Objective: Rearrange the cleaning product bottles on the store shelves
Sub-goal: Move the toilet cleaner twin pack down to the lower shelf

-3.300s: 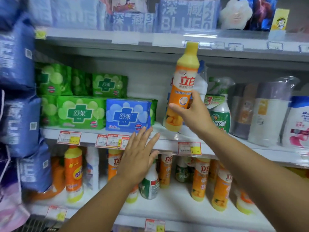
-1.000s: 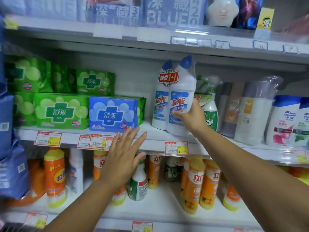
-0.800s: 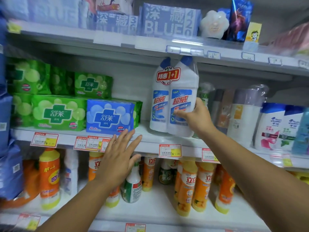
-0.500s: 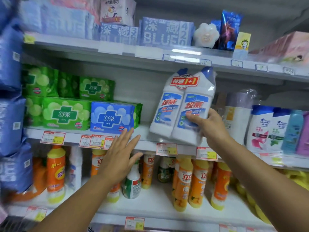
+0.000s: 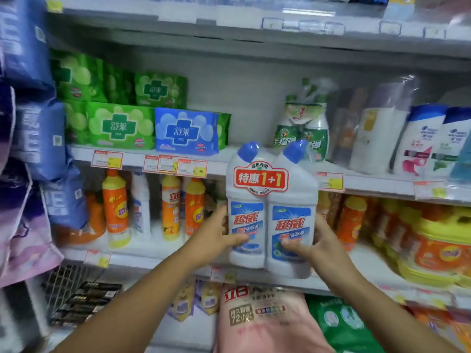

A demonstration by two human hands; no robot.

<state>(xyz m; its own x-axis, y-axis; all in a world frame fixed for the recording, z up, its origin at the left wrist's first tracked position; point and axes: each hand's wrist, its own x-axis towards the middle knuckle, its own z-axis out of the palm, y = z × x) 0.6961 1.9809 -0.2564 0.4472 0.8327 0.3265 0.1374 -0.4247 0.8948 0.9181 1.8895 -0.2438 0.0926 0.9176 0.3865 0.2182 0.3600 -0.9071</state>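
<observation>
Now both hands (image 5: 216, 240) hold the twin-pack (image 5: 270, 212), lowered off the shelf (image 5: 382, 183).

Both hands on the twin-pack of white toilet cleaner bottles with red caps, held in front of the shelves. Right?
Almost. The caps are blue, not red, as the head view shows. The rest holds: left hand and right hand both grip the twin-pack of white toilet cleaner bottles, held in front of the shelves.

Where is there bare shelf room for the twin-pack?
Both hands hold the twin-pack. Bare room: the middle shelf between the blue pack and the green sprays. The shelf below, with the orange bottles, looks crowded.
</observation>
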